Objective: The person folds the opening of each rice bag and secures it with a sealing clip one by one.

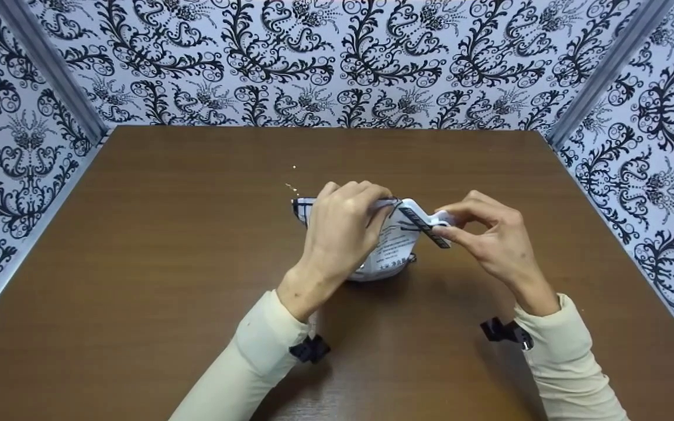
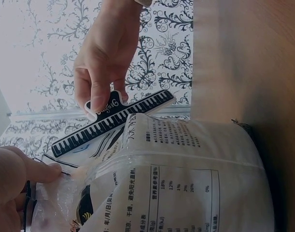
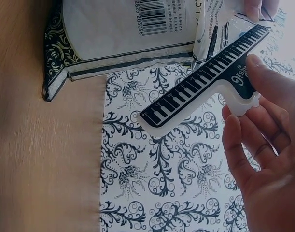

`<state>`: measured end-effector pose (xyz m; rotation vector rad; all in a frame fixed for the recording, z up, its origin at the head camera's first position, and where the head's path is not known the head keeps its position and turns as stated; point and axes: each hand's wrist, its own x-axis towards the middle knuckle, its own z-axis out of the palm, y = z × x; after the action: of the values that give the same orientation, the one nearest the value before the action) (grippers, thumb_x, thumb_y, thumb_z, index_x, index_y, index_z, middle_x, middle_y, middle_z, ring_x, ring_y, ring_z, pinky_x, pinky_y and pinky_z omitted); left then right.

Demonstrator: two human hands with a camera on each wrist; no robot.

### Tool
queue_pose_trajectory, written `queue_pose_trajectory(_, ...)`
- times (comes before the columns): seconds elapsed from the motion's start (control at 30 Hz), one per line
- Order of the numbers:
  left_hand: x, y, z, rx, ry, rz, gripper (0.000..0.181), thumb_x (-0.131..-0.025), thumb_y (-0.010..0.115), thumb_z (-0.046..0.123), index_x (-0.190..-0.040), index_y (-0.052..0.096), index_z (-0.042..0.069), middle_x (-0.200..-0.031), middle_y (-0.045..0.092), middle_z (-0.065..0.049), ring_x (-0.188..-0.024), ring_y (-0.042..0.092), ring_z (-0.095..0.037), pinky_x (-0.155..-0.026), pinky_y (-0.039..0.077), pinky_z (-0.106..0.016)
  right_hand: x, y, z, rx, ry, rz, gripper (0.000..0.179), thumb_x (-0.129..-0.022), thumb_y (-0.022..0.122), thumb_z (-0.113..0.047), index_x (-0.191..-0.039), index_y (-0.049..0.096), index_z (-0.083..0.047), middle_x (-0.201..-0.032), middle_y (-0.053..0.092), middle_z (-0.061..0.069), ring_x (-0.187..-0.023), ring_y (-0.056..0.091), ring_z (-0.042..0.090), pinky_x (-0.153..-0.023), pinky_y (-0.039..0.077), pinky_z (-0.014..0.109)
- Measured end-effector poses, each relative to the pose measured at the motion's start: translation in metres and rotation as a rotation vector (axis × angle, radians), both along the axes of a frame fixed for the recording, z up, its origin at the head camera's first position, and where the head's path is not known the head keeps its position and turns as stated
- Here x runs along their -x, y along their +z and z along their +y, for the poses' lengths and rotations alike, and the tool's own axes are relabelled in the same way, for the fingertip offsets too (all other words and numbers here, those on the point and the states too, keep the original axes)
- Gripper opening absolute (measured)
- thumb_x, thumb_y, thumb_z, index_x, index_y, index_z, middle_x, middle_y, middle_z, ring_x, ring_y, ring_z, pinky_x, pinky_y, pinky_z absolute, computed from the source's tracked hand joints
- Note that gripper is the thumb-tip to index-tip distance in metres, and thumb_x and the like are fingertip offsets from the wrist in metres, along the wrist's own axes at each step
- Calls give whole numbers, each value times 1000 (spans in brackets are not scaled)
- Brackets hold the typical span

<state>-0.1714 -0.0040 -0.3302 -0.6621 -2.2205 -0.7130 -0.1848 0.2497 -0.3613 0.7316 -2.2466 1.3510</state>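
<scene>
A white plastic bag of rice (image 1: 392, 252) with black printing stands on the table in front of me. My left hand (image 1: 340, 231) grips its gathered top from above, thumb on the near side. My right hand (image 1: 492, 234) pinches the handles of a white clip (image 1: 425, 223) between thumb and fingers. A black piano-key pattern runs along the clip (image 2: 113, 123), which slants at the right end of the bag's top. In the right wrist view the clip (image 3: 200, 77) overlaps the bag (image 3: 108, 29); whether its jaws bite the plastic I cannot tell.
Small pale bits (image 1: 294, 189) lie on the brown table (image 1: 196, 245) beyond the bag's left end. White walls (image 1: 278, 64) with black scrollwork enclose the back and both sides. A black mount (image 1: 310, 349) sits under the left wrist, another (image 1: 504, 332) at the right.
</scene>
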Motion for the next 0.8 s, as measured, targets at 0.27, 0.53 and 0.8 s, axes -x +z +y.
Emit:
queue_pose_trajectory(0.27, 0, 1, 0, 4, 1, -13, 8, -93, 77, 18, -100, 80, 14, -93, 80, 3, -85, 74, -14, -71, 46, -33, -1, 0, -2, 23, -3, 9, 28, -73, 89, 5, -97, 82, -7, -81, 67, 3, -76, 66, 8, -74, 56, 17)
queue_pose_trajectory(0.53, 0, 1, 0, 4, 3, -13, 8, -93, 77, 18, -100, 80, 14, -94, 80, 4, -86, 74, -13, -72, 47, -33, 0, 3, -3, 18, 6, -1, 28, -74, 89, 4, -97, 82, -9, -82, 68, 2, -78, 67, 9, -76, 57, 19)
queue_pose_trajectory(0.8, 0, 0, 0, 12, 7, -22, 9, -94, 77, 18, -101, 80, 14, -94, 80, 4, -85, 74, -13, -73, 47, -33, 1, 4, -4, 17, 23, 25, 29, -73, 89, 6, -97, 82, -8, -81, 67, 3, -77, 66, 8, -75, 57, 18)
